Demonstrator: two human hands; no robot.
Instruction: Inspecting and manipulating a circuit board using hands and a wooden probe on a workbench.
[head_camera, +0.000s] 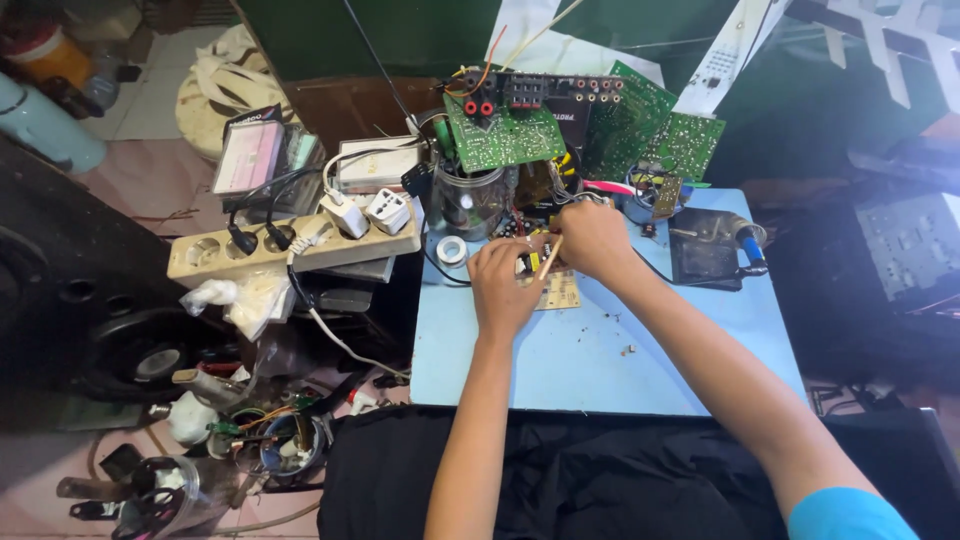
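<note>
My left hand (503, 285) clamps a small tan circuit board (553, 288) flat on the blue table (600, 360) at frame centre, likely to steady it, while my right hand (592, 240) pinches a thin stick-like tool (551, 256) angled onto it. Green circuit boards (505, 135) lean upright behind; a power strip (290, 245) lies left.

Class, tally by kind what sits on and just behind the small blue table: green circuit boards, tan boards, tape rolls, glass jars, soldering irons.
Green circuit boards: 3
Tan board: 1
Tape roll: 1
Glass jar: 1
Soldering iron: 1
Total: 7
</note>
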